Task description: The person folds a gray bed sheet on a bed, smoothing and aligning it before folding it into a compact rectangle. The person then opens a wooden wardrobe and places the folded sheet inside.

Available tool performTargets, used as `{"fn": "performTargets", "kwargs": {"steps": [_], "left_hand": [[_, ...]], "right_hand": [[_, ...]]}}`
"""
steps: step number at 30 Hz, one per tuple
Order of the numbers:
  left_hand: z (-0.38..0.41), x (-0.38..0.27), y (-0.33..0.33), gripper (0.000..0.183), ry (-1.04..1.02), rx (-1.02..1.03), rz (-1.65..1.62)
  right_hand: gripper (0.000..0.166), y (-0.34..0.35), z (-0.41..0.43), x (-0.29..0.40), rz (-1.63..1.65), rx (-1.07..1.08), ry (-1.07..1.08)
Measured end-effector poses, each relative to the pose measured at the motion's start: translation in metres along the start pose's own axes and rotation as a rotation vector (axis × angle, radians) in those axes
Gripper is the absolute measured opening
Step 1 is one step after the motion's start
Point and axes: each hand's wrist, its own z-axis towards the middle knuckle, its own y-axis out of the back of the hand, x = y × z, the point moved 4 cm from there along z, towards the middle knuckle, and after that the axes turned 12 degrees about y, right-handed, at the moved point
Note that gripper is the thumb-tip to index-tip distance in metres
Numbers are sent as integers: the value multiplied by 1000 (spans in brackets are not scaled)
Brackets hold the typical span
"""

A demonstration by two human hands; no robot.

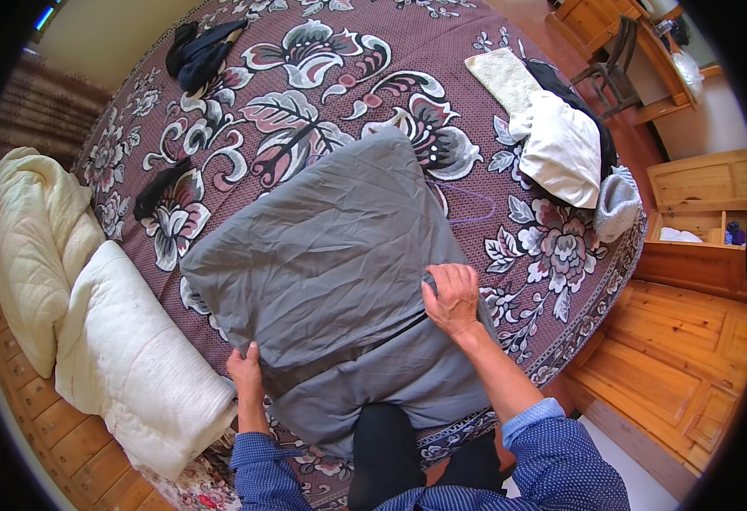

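Observation:
A grey cloth (pixel 322 243), folded and wrinkled, lies spread over the patterned bedspread (pixel 271 76) in front of me. My left hand (pixel 246 370) pinches its near left edge, thumb on top. On the right side, my right hand (pixel 453 297) grips a bunched bit of the same cloth, fingers curled over it. A dark line, perhaps a gap or zipper, runs across the cloth between the hands. The nearer part of the cloth reaches my knees. From under its right side sticks out a purple clothes hanger (pixel 469 203).
Dark clothes (pixel 204 54) lie at the far left, a black sock-like item (pixel 163 188) nearer. White cloth (pixel 562 150), a cream towel (pixel 502 80) and grey knitwear (pixel 616 204) are piled right. Rolled cream quilts (pixel 137 345) sit left. Beyond stand a chair (pixel 613 70) and wooden cabinet (pixel 674 358).

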Motion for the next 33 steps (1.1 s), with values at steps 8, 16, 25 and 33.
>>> {"fn": "performTargets", "kwargs": {"steps": [8,16,25,33], "left_hand": [[-3,-58,6,44,-330,-475,688],[37,-245,-87,69,-1037,-115,748],[66,-279,-109,41,-768,99,1254],[23,-261,-72,5,-1165,187,855]], "right_hand": [[30,-13,-7,9,40,113,-44],[31,-39,-19,35,196,297,-49],[24,-46,-2,20,291,545,-253],[51,0,126,3,98,201,-55]]}}
